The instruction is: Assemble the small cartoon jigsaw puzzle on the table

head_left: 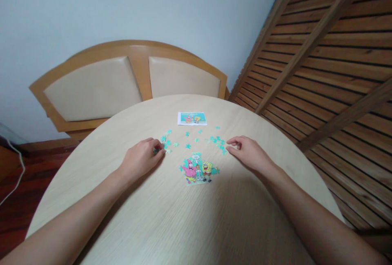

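Observation:
A partly joined jigsaw puzzle (pixel 199 169) lies flat on the table, showing a pink starfish, a pale squid-like figure and a yellow square character. Behind it, loose teal puzzle pieces (pixel 188 146) are scattered in several spots. My left hand (pixel 142 154) rests at the left group, its fingers curled around a teal puzzle piece (pixel 156 150) that is partly hidden. At the right group of loose pieces (pixel 218 141), my right hand (pixel 248 150) is held with thumb and forefinger apart; nothing shows between them.
A small picture card (pixel 192 118) with similar characters lies toward the far side of the round wooden table (pixel 171 224). Beyond the table stands a bench back with cream panels (pixel 94 87). Wooden slats (pixel 330 69) slope along the right. A white cable (pixel 21 167) hangs at left.

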`<state>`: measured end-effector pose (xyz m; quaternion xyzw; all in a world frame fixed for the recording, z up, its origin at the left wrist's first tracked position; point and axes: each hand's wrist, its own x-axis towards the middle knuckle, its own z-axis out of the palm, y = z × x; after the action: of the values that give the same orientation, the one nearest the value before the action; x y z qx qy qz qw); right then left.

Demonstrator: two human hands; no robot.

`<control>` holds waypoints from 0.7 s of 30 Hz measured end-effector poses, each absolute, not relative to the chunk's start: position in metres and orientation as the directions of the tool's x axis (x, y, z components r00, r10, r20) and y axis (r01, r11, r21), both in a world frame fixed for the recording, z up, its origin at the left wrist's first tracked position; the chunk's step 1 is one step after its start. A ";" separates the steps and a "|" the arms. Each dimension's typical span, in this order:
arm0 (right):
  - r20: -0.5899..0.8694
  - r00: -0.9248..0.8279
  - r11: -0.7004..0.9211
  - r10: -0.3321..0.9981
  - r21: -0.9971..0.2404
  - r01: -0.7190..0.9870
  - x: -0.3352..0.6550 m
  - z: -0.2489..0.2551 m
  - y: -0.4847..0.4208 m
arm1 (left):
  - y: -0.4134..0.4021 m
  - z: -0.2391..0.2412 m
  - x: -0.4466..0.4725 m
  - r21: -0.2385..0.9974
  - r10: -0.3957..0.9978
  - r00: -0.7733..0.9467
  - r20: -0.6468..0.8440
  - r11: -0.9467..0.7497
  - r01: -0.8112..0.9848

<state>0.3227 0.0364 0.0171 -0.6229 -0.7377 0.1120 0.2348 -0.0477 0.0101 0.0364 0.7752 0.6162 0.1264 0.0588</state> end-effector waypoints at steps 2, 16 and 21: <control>0.204 -0.137 0.216 0.969 -0.448 0.868 0.325 0.015 0.038 | 0.011 0.035 -0.048 0.238 0.970 0.210 0.125 -0.234 0.943; 0.285 -0.235 0.328 0.929 -0.342 0.881 0.319 -0.001 0.042 | 0.007 0.046 -0.051 0.186 0.982 0.175 0.072 -0.186 0.965; 0.290 -0.250 0.347 0.924 -0.355 0.868 0.320 -0.006 0.044 | 0.012 0.039 -0.052 0.284 0.956 0.251 0.155 -0.286 0.915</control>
<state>0.3199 0.0441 -0.0056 -0.5681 -0.7884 0.0609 0.2281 -0.0525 0.0115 0.0394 0.7880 0.5934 0.1494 0.0680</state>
